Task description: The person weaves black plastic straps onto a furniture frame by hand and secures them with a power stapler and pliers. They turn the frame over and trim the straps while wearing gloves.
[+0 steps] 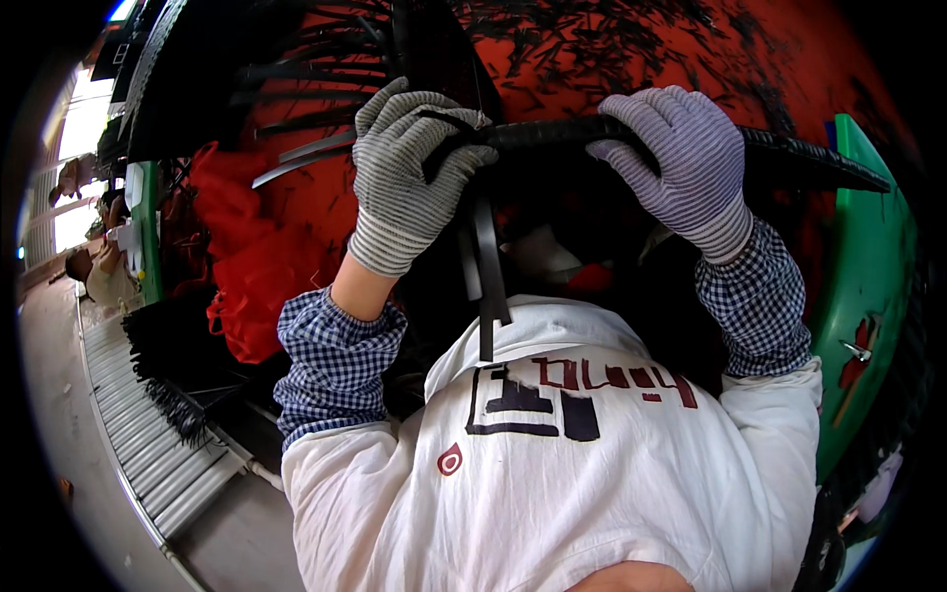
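Note:
A long black woven piece (557,132), which looks made of flat plastic strips, runs across in front of me, its edge toward me. My left hand (406,176), in a grey striped knit glove, is closed at this edge, with thumb and forefinger pinching a black strip there. Farther right, my right hand (679,163), gloved the same way, curls over the edge with its thumb on the near side. Loose black strip ends (485,257) hang down below my left hand. More long strips (311,96) fan out beyond it to the left.
Black offcuts (612,44) lie scattered over a red surface (789,39). Crumpled red cloth or netting (252,286) is at the left. A green panel (873,286) stands at the right. A roller conveyor (148,424) lies at the lower left, with a black bristly bundle (163,355) beside it.

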Tool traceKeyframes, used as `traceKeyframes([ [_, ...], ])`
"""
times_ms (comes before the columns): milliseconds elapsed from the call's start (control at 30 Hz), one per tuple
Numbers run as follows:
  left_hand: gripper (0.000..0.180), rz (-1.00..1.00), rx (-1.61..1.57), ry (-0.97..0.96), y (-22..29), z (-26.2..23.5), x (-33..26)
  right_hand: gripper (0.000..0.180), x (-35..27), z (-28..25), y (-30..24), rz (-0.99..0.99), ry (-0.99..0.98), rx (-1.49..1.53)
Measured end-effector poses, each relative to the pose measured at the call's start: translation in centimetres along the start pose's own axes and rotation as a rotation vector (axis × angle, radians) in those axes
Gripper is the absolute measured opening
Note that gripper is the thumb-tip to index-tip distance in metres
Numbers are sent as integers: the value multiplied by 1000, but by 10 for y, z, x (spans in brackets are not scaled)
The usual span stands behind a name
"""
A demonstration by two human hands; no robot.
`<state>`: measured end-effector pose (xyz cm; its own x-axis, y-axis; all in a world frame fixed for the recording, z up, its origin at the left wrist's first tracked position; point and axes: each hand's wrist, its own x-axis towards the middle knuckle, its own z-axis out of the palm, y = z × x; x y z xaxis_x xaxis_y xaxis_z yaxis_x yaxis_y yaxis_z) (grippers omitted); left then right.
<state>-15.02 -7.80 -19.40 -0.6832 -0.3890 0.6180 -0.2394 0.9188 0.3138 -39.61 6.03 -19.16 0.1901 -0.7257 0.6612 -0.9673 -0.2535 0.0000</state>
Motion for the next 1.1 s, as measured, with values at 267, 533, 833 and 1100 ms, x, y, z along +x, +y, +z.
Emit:
traceKeyframes([
  [267, 17, 12, -29, 113, -7, 10, 6, 30, 16, 3, -4, 50, 6, 50],
  [533, 21, -77, -98, 125, 21, 15, -17, 27, 10, -14, -52, 178, -89, -19],
  [833, 11, -55, -281, 130, 16, 13, -23, 19, 34, -2, -76, 395, -335, 286],
  [1100, 9, -93, -223, 72, 16, 4, -26, 28, 46, -3, -89, 468, -439, 328],
])
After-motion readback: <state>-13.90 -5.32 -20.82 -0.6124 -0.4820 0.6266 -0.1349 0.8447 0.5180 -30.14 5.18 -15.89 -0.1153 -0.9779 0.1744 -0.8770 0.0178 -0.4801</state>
